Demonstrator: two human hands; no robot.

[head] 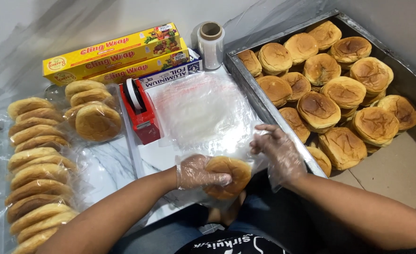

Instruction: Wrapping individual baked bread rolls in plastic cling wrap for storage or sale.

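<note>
My left hand (197,172), in a thin clear plastic glove, grips a round golden bun (230,177) at the near edge of the marble table. My right hand (279,153), also gloved, holds the edge of a clear plastic bag (250,148) just right of the bun; the bag seems to wrap around the bun. A stack of flat clear plastic bags (203,110) lies on the table just beyond both hands.
A metal tray (245,82) holding several unwrapped buns (330,89) stands on the right. A red tape dispenser (142,113) sits left of the bags. Rows of bagged buns (36,174) lie along the left. Yellow wrap boxes (118,54) and a film roll (210,44) stand at the back.
</note>
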